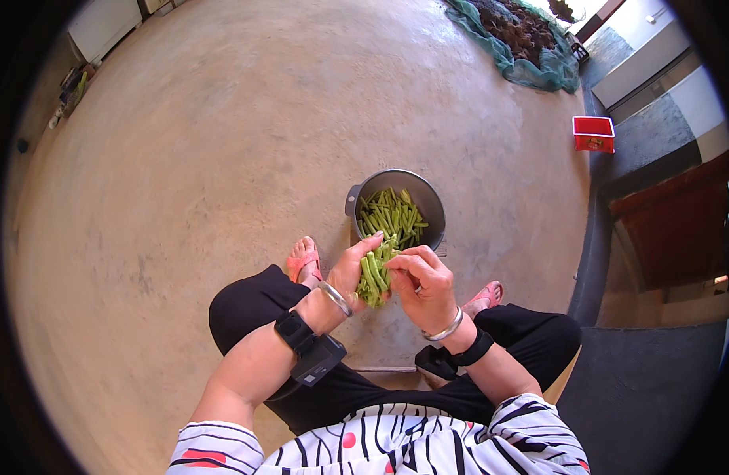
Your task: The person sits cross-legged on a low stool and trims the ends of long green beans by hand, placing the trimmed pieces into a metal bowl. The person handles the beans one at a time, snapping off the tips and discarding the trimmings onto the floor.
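Note:
Before me on the floor stands a round grey pot (439, 208) with a side handle, partly filled with short lengths of green vegetable stalks (391, 214). A loose bunch of similar green stalks (373, 272) lies across the palm of my left hand (344, 270), just over the pot's near rim. The left thumb points forward beside the bunch. My right hand (425, 285) meets the bunch from the right, thumb and index finger pinched at its edge. Whatever thin piece sits between those fingertips is too small to make out.
Under the pot a wooden support (440, 252) shows in part. My sandalled feet (305, 261) flank the pot. A red plastic basket (593, 142) stands by the right wall. Farther back, green netting (519, 74) holds a brown heap. The concrete floor (192, 148) stretches left.

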`<move>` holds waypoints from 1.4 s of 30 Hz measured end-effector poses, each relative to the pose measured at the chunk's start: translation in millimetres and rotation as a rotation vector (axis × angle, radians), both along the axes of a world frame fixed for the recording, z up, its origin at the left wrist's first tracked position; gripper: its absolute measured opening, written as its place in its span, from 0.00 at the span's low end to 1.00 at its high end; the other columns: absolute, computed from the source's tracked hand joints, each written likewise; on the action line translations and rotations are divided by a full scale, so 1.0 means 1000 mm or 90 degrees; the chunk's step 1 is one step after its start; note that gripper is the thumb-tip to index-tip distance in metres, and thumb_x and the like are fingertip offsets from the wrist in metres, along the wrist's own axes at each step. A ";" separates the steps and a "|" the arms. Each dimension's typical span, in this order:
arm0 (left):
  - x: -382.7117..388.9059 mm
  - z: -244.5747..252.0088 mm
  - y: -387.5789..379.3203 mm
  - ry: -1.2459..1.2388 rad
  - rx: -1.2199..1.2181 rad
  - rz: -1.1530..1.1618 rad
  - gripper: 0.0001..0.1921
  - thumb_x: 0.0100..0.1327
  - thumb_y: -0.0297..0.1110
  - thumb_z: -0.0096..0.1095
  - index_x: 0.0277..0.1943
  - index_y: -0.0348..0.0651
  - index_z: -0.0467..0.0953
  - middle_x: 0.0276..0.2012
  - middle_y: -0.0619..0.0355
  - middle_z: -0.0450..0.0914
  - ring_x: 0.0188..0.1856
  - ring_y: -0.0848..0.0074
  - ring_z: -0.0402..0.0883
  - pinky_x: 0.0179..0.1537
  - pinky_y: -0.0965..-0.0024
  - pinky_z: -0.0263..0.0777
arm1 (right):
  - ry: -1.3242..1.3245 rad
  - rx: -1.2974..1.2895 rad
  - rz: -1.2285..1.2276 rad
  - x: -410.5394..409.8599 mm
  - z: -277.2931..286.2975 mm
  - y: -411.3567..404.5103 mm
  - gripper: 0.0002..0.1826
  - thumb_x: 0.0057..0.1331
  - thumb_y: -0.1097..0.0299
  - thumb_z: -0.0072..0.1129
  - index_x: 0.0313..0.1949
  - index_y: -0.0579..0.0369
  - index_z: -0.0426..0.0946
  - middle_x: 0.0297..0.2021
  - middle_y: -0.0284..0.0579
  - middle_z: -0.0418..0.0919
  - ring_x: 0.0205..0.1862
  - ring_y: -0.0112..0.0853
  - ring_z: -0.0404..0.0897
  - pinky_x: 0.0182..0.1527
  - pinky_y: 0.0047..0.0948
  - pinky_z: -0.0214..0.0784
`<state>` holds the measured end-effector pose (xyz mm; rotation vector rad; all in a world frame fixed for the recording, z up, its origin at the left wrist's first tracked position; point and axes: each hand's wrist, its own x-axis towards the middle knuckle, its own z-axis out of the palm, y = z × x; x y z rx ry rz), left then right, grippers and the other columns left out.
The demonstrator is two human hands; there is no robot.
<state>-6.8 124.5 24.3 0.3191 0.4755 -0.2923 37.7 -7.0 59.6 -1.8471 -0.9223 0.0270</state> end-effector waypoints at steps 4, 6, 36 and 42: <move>-0.003 -0.005 0.004 -0.048 -0.015 -0.003 0.16 0.61 0.48 0.47 0.36 0.45 0.73 0.27 0.60 0.78 0.23 0.74 0.77 0.16 0.73 0.68 | -0.023 -0.055 0.005 -0.004 0.010 0.003 0.04 0.50 0.78 0.58 0.27 0.57 0.74 0.28 0.43 0.73 0.17 0.30 0.72 0.20 0.24 0.64; 0.000 -0.001 0.001 -0.036 -0.012 -0.002 0.16 0.61 0.48 0.46 0.35 0.45 0.73 0.25 0.60 0.77 0.21 0.74 0.76 0.16 0.73 0.68 | -0.017 -0.082 -0.003 -0.003 0.017 0.002 0.04 0.49 0.76 0.60 0.23 0.58 0.72 0.26 0.43 0.73 0.16 0.29 0.70 0.19 0.24 0.62; -0.006 0.001 0.021 -0.012 0.078 0.139 0.19 0.59 0.52 0.45 0.31 0.43 0.71 0.24 0.55 0.73 0.22 0.70 0.72 0.18 0.71 0.65 | 0.261 -0.277 -0.483 0.134 -0.001 -0.308 0.12 0.59 0.72 0.38 0.28 0.61 0.73 0.20 0.48 0.79 0.25 0.33 0.79 0.31 0.28 0.72; -0.008 0.006 0.022 -0.036 0.071 0.139 0.19 0.59 0.52 0.45 0.31 0.43 0.70 0.24 0.55 0.72 0.22 0.70 0.72 0.18 0.72 0.64 | 0.355 -0.039 -0.565 0.141 -0.012 -0.313 0.11 0.62 0.70 0.36 0.31 0.61 0.69 0.16 0.50 0.76 0.18 0.36 0.77 0.23 0.32 0.71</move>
